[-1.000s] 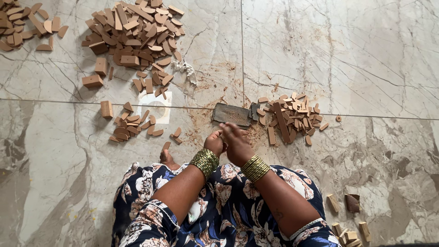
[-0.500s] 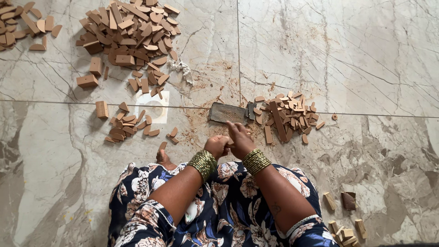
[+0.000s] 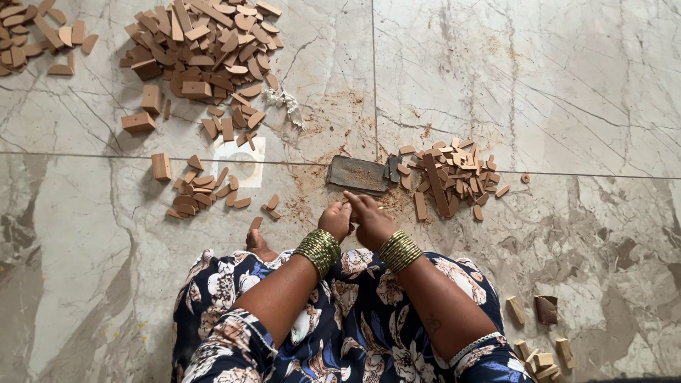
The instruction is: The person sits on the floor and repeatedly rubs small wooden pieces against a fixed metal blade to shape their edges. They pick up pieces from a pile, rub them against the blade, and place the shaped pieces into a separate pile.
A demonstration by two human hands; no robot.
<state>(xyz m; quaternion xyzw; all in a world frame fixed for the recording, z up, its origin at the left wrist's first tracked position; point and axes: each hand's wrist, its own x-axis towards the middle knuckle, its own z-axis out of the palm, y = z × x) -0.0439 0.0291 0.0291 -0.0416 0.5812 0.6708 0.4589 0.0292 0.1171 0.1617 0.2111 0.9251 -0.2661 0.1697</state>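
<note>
On the marble floor (image 3: 539,85), just in front of the knees, the left hand (image 3: 335,221) and the right hand (image 3: 369,218) are held together, touching, with the fingers curled inward. Whatever is pinched between them is too small to be made out, so it cannot be told whether a piece is gripped. Green-gold bangles (image 3: 319,250) are worn on the left wrist, and a like stack is seen on the right. Just beyond the fingertips, a flat dark rectangular block (image 3: 358,174) is laid on the floor, dusted with brown powder, close to the hands but apart from them. Beside the block, to the right, a small pile of brown wooden pieces (image 3: 454,174) is heaped, with one longer strip lying across it. To the left, a smaller scatter of half-round pieces (image 3: 202,191) is spread near a white square patch (image 3: 245,152). Farther off, at the upper left, a large heap of blocks and chips (image 3: 202,42) is piled. Near the lower right corner, a few more small blocks (image 3: 543,351) are seen. A dark floral garment (image 3: 355,333) covers the lap.
</note>
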